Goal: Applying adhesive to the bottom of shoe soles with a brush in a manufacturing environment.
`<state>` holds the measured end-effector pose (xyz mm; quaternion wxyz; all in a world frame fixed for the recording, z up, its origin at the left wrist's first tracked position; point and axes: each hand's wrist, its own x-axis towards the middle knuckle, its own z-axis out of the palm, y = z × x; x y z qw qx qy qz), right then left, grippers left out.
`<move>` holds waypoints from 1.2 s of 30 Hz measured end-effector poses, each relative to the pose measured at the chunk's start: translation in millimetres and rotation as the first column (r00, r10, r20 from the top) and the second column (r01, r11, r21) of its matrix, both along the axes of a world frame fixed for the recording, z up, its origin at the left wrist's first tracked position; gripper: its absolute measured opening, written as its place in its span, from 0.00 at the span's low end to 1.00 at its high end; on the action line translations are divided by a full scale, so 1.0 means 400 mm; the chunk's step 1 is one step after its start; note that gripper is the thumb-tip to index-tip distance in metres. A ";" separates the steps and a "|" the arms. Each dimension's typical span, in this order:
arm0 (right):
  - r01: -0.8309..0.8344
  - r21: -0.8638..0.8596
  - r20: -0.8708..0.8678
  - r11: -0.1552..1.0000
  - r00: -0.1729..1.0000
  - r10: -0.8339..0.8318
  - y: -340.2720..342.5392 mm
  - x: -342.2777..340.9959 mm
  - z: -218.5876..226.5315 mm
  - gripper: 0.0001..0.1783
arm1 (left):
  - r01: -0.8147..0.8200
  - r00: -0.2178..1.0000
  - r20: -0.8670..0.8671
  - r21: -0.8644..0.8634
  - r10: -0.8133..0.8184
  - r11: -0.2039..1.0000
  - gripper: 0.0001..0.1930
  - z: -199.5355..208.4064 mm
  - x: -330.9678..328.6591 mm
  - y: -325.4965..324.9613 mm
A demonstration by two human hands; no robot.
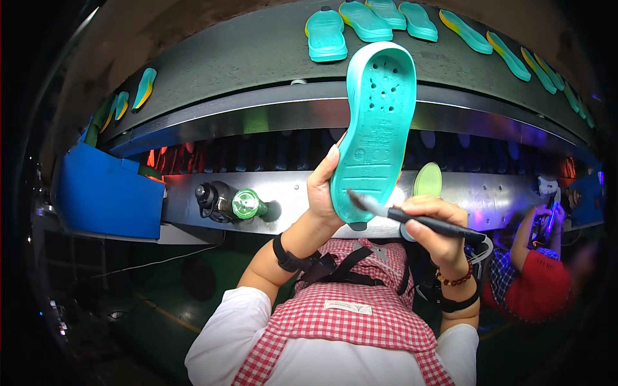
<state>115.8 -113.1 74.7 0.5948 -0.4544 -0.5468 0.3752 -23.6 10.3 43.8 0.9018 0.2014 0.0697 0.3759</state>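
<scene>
A turquoise shoe sole [384, 145] stands tilted up in front of me, its hollow side with small holes and ribs facing me. My left hand [322, 186] grips its lower left edge, thumb along the rim and the other fingers hidden behind. Between the fingers of my right hand [449, 244] is a brush [391, 213] with a black handle and a pale tube at its back end. Its tip lies over the lower part of the sole; touching or just above, I cannot tell.
Several turquoise and yellow soles [326, 35] lie on a dark conveyor belt [257, 61]. On the metal ledge [293, 186] are a dark bottle [215, 201], a green container [246, 204] and a pale green oval [428, 181]. A blue box [109, 190] stands left; a co-worker [534, 283] works right.
</scene>
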 end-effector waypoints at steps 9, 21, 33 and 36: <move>-0.110 0.069 0.296 0.992 0.951 0.085 0.040 0.021 0.033 0.10 | 0.151 0.984 0.089 0.058 -0.156 0.987 0.29 0.006 -0.019 0.037; -0.353 0.057 0.495 0.934 0.822 0.281 0.007 0.002 0.059 0.13 | 0.525 0.841 -0.054 -0.163 -0.539 0.836 0.27 -0.014 -0.049 0.065; -0.414 -0.174 0.701 0.894 0.585 0.407 0.004 0.061 0.069 0.12 | 0.707 0.593 -0.539 -0.007 -0.598 0.707 0.24 0.066 -0.074 0.061; -0.442 -0.247 0.764 0.862 0.458 0.454 0.001 0.083 0.090 0.14 | 0.691 0.581 -0.600 0.007 -0.550 0.723 0.24 0.066 -0.085 0.062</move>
